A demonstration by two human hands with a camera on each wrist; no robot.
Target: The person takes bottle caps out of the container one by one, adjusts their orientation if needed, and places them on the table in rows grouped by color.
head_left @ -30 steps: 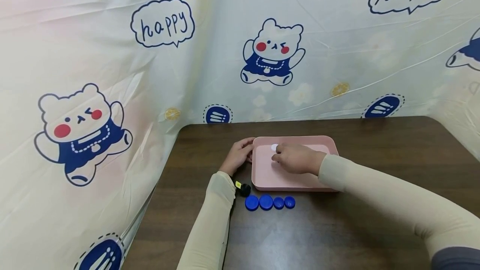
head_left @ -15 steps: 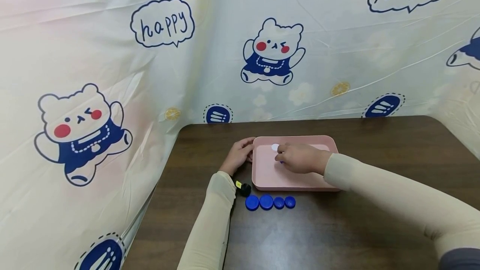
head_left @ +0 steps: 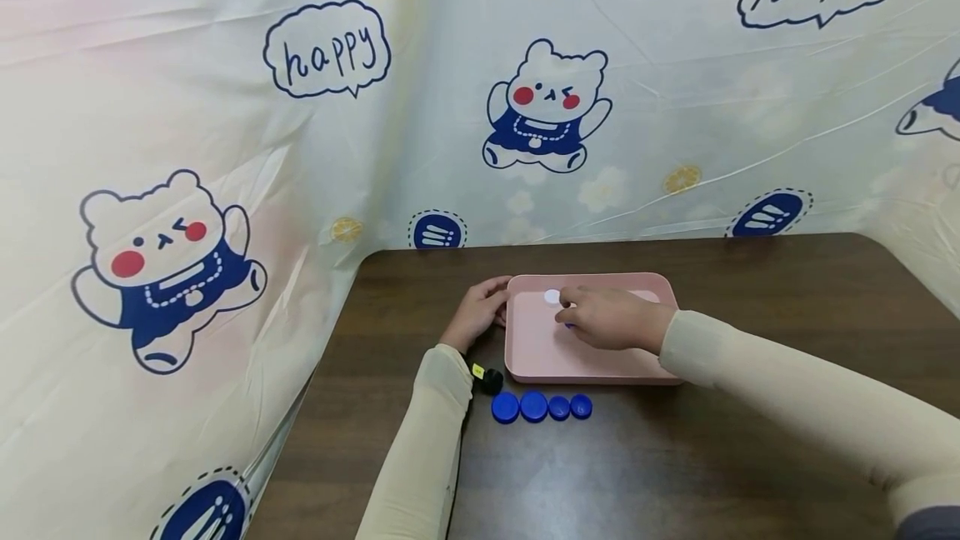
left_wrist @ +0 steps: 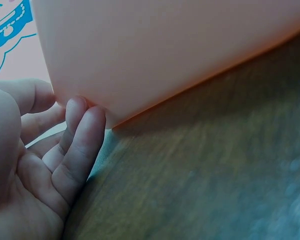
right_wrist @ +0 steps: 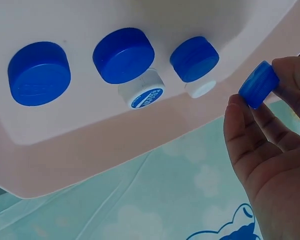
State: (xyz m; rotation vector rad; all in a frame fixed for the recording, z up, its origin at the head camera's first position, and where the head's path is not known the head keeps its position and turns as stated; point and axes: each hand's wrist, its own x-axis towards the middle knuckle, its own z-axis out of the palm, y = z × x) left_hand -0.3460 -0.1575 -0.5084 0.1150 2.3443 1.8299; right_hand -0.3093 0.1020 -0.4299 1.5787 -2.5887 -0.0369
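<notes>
My right hand [head_left: 611, 319] is over the pink tray [head_left: 525, 357]. Between its thumb and fingertips it pinches a small blue bottle cap [right_wrist: 259, 84]. In the right wrist view, several other caps are in the tray: a large blue cap [right_wrist: 39, 73], another large blue cap [right_wrist: 123, 55] and a smaller blue cap [right_wrist: 194, 59]. Beside these are a white cap with blue print [right_wrist: 142, 91] and a plain white cap [right_wrist: 202, 89]. From the head, my hand hides most of them. My left hand [left_wrist: 50, 155] holds the tray's far left corner with curled fingers.
A row of blue caps [head_left: 534, 407] lies on the brown table [head_left: 600, 473] along the tray's near edge. A small black object [head_left: 491, 382] with a yellow label is by the left wrist. Printed cloth [head_left: 450, 123] hangs behind the table.
My right hand has shifted a little to the right over the tray, showing more of a white cap and a bit of blue under the fingers. The left hand stays at the corner.
</notes>
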